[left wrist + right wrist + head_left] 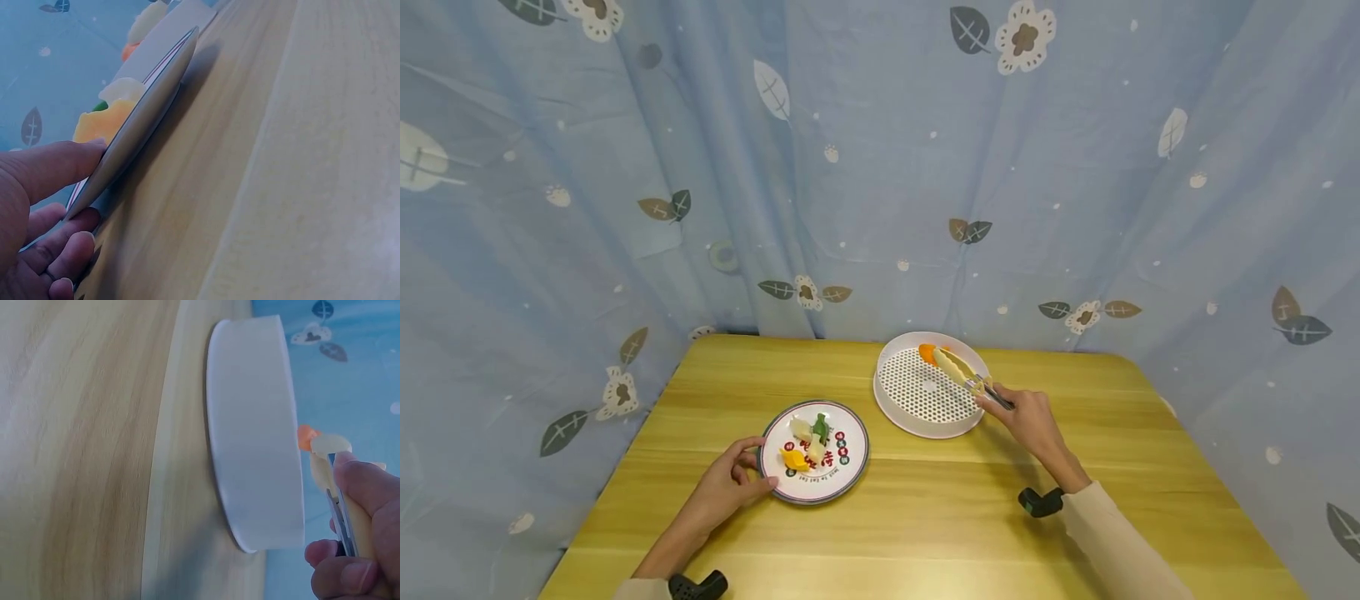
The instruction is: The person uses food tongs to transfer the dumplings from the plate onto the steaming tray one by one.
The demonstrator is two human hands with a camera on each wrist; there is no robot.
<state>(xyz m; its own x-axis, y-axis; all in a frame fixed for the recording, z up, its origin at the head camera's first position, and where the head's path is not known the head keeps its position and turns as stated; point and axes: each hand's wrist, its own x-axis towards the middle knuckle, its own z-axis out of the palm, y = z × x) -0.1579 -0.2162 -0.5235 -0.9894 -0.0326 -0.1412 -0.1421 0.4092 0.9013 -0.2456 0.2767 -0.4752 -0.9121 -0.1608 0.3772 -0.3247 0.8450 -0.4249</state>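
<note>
Gripping the tongs [953, 368] in the right hand [1033, 421], with the orange piece [928, 354] at their pale tips, over the far part of the white perforated basket [925, 428]. Pinching the plate [797, 486], near and to the left on the surface [940, 525], by its left rim with the left hand [733, 479]; laden with a yellow piece [794, 459], two pale pieces [816, 450] and a green piece [822, 427].

Might well drop the orange piece onto the basket's floor by easing the squeeze, or send it skidding out if nipped too near its edge. Might also knock it loose against the basket's rim if swung left too low. Could shove the basket aside with a brush of the tongs, being steadied by neither hand. Could slide the loose pieces to the right by raising the plate's left rim.

From the head camera, can make out the basket's holes and the full spread on the plate, but cannot judge the orange piece's height. From the right wrist, can see it just above the basket's rim. From the left wrist, can see the plate's underside and fingertips below its rim, masked from above. Cannot tell from any view the firmness of the tongs' bite.
</note>
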